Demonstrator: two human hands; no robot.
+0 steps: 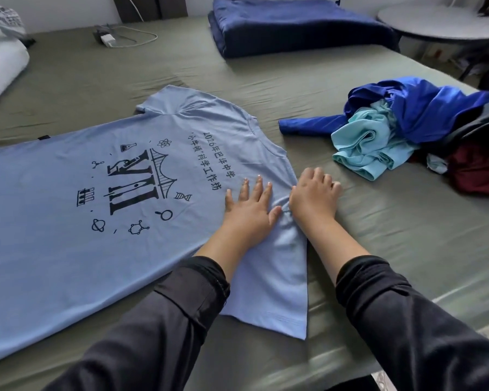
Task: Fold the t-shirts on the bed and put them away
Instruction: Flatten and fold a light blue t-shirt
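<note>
On green bed [378, 221]: blue t-shirt [68, 221] flat, print up. Left hand [250, 206] flat on shirt, fingers [259, 183] wide. Right hand [314, 194] at collar edge, fingers curled, pinching cloth. More clothes pile [424, 128] to right, apart.

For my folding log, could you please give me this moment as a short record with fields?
surface: bed with a grey-green sheet
garment in work: blue printed t-shirt, spread flat, print up
left hand: fingers straight, pressing flat on the shirt
right hand: fingers curled, at the shirt's collar edge; grip unclear
waiting: pile of unfolded clothes on the right
far end: folded dark blue blanket
fold state: no fold made yet
</note>
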